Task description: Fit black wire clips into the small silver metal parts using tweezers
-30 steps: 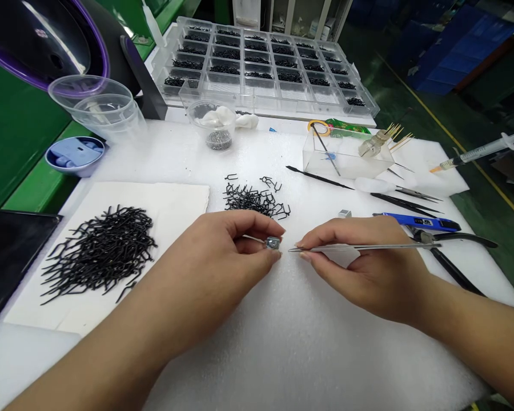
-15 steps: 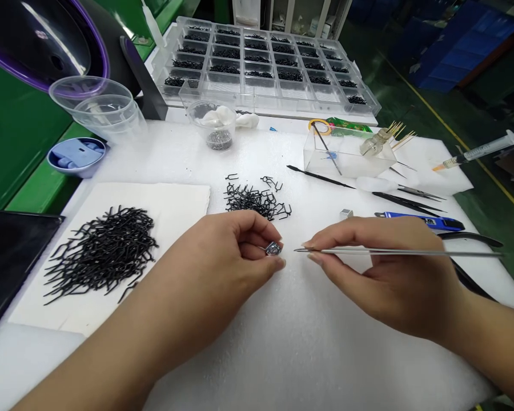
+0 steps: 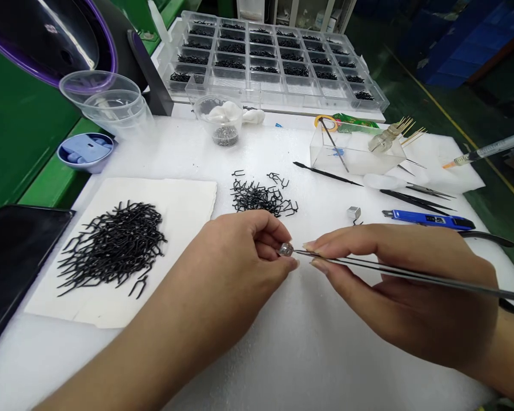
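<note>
Between its thumb and fingertips, my left hand (image 3: 248, 268) pinches a small shiny metal piece (image 3: 286, 249). My right hand (image 3: 394, 285) grips a pair of metal tweezers (image 3: 368, 263), whose tip touches or nearly touches the metal piece. Just beyond my left hand lies a loose heap of small black bent wires (image 3: 257, 197). A larger pile of black wires (image 3: 115, 245) rests on a white sheet (image 3: 192, 197) at the left. A small silver cube (image 3: 353, 212) stands behind my right hand.
A compartment tray (image 3: 282, 85) with black wires spans the back. Clear cups (image 3: 111, 108), a blue bowl (image 3: 85, 160) and a dark slab (image 3: 12, 257) are at the left. At the right are a clear box (image 3: 355, 157), a blue cutter (image 3: 428, 219) and a syringe (image 3: 492, 149).
The tweezers' tip has come up to the metal piece, and their back end has tilted lower. The whole scene has shifted slightly right in view, uncovering more of the blue cutter.
</note>
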### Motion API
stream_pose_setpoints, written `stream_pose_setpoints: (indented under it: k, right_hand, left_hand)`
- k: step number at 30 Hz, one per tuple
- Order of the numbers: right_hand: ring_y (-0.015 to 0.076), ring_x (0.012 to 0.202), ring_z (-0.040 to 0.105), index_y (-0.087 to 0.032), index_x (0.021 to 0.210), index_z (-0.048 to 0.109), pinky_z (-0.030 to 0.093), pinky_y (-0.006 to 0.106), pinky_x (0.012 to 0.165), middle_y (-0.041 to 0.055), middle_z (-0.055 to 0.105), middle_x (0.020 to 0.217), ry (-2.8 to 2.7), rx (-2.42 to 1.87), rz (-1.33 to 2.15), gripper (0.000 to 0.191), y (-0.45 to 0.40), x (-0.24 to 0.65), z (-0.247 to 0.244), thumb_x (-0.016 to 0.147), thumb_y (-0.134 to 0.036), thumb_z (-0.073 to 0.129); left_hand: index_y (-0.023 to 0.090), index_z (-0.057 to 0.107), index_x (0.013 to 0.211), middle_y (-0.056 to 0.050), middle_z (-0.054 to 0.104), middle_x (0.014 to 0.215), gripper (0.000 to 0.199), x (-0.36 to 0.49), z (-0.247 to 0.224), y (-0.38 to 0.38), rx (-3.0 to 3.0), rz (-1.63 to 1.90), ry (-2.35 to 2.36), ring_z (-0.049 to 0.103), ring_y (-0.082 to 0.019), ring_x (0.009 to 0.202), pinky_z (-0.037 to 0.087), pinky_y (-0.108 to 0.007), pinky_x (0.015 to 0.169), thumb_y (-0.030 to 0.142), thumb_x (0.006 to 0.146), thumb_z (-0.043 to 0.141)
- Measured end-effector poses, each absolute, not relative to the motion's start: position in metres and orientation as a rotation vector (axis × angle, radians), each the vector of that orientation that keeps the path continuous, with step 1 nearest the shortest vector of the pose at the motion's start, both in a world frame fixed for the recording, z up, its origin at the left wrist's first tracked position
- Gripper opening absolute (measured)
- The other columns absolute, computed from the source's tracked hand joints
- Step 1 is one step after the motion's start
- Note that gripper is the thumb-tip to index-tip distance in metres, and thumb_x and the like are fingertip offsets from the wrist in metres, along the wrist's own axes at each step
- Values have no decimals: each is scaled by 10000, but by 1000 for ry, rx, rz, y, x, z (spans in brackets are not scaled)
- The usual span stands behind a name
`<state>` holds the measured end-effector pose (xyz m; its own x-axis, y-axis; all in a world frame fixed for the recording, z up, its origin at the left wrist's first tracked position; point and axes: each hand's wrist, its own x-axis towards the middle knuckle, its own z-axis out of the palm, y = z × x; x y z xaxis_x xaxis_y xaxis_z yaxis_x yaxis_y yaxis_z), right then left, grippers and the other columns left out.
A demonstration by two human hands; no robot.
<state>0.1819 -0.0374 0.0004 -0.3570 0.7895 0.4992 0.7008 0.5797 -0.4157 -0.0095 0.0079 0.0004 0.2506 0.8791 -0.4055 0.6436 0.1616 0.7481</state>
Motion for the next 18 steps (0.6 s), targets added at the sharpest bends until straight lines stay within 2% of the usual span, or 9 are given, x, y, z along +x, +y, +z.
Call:
stream_pose_setpoints:
  k: [11, 18]
  right_hand:
    - [65, 765, 769, -188, 865, 731, 548, 97, 723, -36, 823, 855, -2133, -1160, 185, 164, -36, 181, -3, 788, -47, 766]
    - [128, 769, 788, -239, 887, 700, 599, 177, 670, -37, 826, 892, -2157, -1202, 206, 198, -37, 183, -1, 809, -62, 743]
  left_hand:
    - [294, 723, 781, 98, 731, 614, 78, -8, 0, 8, 1565, 307, 1456, 674, -134, 533, 437, -216, 461, 335, 715, 725]
    - [287, 719, 803, 82, 744, 652, 77, -10, 0, 6, 1579, 292, 1449, 695, -154, 580, 451, -240, 486, 338, 745, 715]
